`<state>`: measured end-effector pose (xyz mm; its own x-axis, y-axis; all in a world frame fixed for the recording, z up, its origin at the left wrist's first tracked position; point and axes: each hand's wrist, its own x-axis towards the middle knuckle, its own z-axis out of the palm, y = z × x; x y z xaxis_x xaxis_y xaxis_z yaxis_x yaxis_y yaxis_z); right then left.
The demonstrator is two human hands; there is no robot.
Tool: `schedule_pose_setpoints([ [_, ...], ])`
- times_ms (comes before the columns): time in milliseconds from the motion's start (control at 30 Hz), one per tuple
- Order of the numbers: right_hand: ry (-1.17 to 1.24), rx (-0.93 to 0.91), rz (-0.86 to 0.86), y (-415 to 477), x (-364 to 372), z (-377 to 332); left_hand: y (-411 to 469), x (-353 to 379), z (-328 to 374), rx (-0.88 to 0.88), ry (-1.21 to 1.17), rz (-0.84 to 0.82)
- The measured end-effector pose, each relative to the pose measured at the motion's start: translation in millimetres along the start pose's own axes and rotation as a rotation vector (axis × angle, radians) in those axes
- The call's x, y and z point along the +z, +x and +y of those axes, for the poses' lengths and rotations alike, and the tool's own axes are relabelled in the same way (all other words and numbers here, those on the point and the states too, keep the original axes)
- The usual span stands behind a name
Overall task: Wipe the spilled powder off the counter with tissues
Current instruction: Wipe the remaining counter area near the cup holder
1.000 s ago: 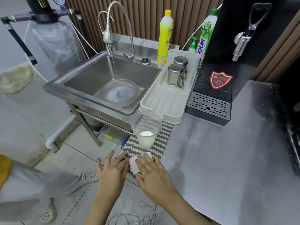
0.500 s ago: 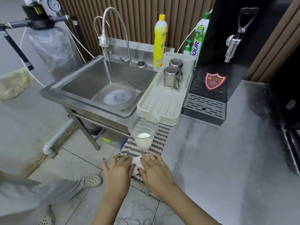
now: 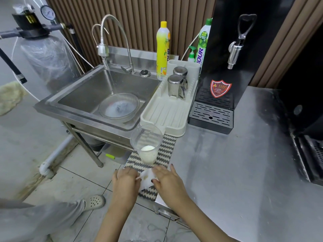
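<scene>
A small white tissue [image 3: 147, 178] with a pale yellowish smear lies on the grey-and-white striped mat [image 3: 167, 151] at the left edge of the steel counter [image 3: 236, 172]. My left hand [image 3: 126, 183] pinches the tissue's left edge with curled fingers. My right hand [image 3: 168, 180] holds its right side, thumb on the tissue and fingers laid over it. Just beyond the hands, a clear plastic cup [image 3: 146, 145] with white powder in its bottom stands on the mat. No loose powder shows on the bare counter.
Left of the counter is a steel sink [image 3: 83, 100] holding a glass bowl [image 3: 118, 107]. A cream drying rack [image 3: 167, 110] with two metal cups, detergent bottles [image 3: 162, 49] and a black water dispenser [image 3: 225, 67] stand behind. Another person's leg and shoe [image 3: 94, 201] are on the floor at the left.
My hands, which lay almost flat together over the tissue, have drawn slightly apart, so more of the tissue shows between them. The cup has not moved.
</scene>
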<state>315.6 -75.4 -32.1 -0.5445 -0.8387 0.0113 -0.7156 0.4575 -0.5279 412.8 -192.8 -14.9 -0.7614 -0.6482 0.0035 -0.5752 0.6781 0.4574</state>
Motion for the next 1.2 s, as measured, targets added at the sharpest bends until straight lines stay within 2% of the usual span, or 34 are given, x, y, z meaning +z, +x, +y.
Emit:
schedule_pose_setpoints([
  [67, 0.206, 0.085, 0.049, -8, -6, 10, -3, -7, 12, 0.019, -0.188, -0.032],
  [133, 0.462, 0.171, 0.026, -18, -19, 14, -6, -10, 29, 0.066, -0.303, -0.083],
  [200, 0.662, 0.276, 0.084, -29, -33, 20, -5, -9, 47, 0.124, -0.401, -0.139],
  [333, 0.894, 0.453, 0.181, -56, -70, 43, 5, 2, 88, 0.164, -0.554, -0.251],
  [467, 1.097, 0.624, 0.245, -89, -99, 69, 8, 26, 135, 0.133, -0.767, -0.419],
  [633, 1.332, 0.735, 0.415, -127, -129, 96, 8, 57, 199, 0.167, -0.912, -0.557],
  [700, 1.277, 0.799, 0.515, -139, -144, 116, 12, 77, 226, 0.186, -0.902, -0.586],
  [800, 1.042, 0.866, 0.672, -142, -168, 154, 31, 111, 256, 0.307, -0.789, -0.503],
  [933, 0.755, 0.807, 0.782, -128, -197, 196, 60, 150, 269, 0.627, -0.402, -0.348],
  [1000, 0.635, 0.818, 0.826, -120, -207, 215, 69, 165, 267, 0.726, -0.22, -0.305],
  [1033, 0.591, 0.829, 0.818, -114, -209, 224, 71, 170, 265, 0.734, -0.139, -0.291],
  [1100, 0.419, 0.842, 0.633, -105, -204, 238, 72, 177, 258, 0.718, 0.028, -0.27],
  [1167, 0.057, 0.866, 0.38, -102, -190, 245, 70, 181, 253, 0.706, 0.11, -0.249],
  [1200, -0.123, 0.847, 0.33, -104, -181, 248, 71, 182, 251, 0.7, 0.13, -0.244],
])
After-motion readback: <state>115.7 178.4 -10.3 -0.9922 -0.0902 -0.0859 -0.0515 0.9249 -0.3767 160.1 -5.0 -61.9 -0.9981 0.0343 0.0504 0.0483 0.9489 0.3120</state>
